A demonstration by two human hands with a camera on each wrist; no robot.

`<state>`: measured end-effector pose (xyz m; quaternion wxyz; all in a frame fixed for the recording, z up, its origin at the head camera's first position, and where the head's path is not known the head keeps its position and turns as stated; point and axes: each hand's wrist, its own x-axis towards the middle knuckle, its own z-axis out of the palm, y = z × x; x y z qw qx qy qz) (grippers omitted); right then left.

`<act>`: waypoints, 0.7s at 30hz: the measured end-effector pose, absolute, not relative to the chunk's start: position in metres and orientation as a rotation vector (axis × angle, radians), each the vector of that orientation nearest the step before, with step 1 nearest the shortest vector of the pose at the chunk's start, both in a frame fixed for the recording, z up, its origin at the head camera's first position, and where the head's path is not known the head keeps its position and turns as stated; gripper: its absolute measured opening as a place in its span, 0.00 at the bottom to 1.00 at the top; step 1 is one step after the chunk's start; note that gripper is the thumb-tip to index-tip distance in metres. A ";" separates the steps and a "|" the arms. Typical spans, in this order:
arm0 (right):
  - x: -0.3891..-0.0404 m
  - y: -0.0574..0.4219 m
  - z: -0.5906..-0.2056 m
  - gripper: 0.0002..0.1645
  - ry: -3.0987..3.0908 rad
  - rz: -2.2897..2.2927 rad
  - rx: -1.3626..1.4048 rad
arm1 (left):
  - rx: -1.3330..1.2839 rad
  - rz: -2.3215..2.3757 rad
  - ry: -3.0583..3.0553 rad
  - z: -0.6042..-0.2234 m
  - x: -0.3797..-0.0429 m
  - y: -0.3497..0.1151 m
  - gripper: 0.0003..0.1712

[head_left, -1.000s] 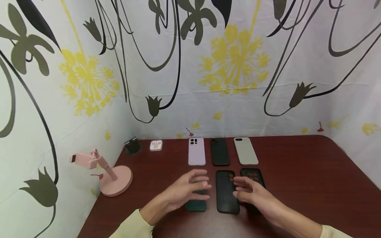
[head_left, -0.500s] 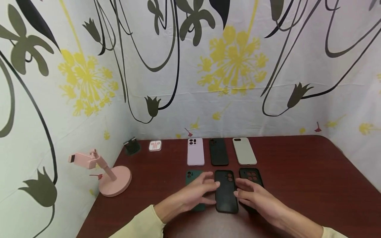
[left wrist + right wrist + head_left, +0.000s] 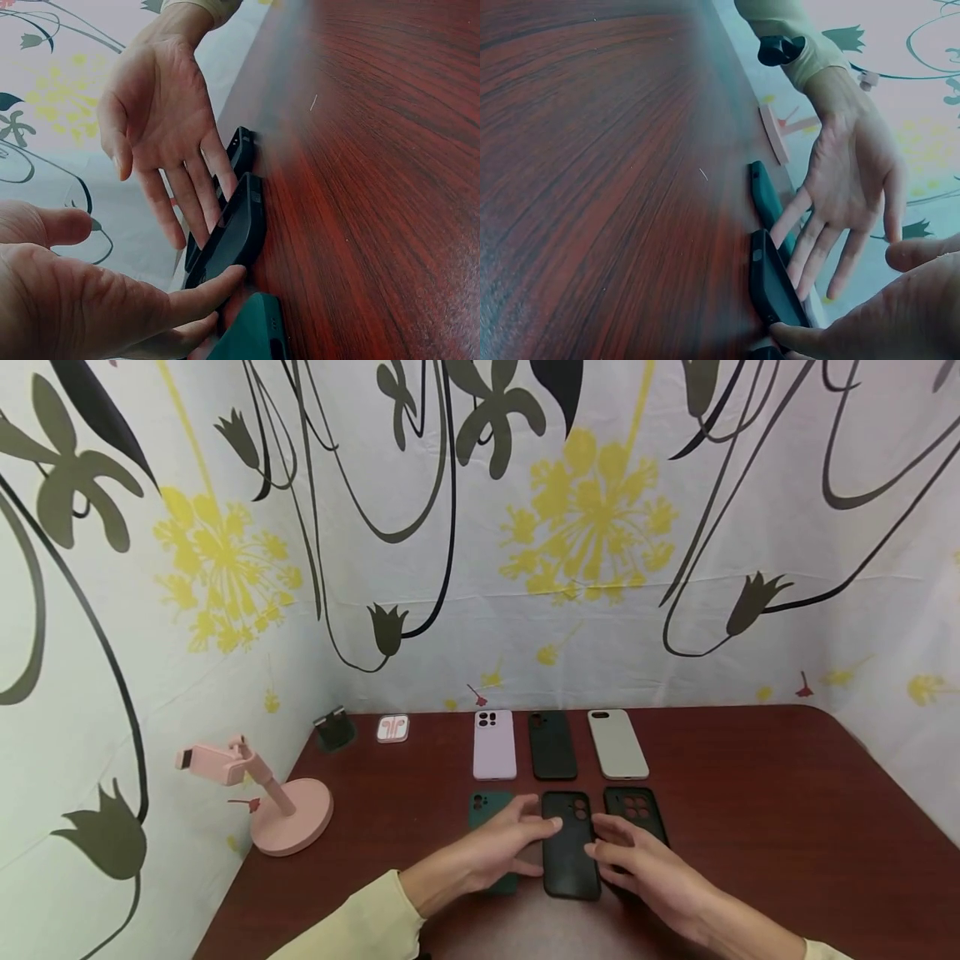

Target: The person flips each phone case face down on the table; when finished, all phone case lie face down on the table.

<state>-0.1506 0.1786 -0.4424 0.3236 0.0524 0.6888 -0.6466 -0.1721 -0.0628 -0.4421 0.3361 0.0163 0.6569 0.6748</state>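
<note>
Back-left of the black case [image 3: 570, 856], a white box [image 3: 392, 739] shows earphones [image 3: 393, 727].

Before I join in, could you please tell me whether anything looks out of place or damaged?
I see no spill or damage. Mildly odd: the black case between the left hand and right hand seems to lie hollow side up, its camera holes top right in the head view; the green case has them top left.
</note>
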 end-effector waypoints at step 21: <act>-0.148 0.177 -0.442 0.49 1.771 -1.663 0.095 | 0.046 1.801 1.652 -0.445 -0.172 -0.067 0.44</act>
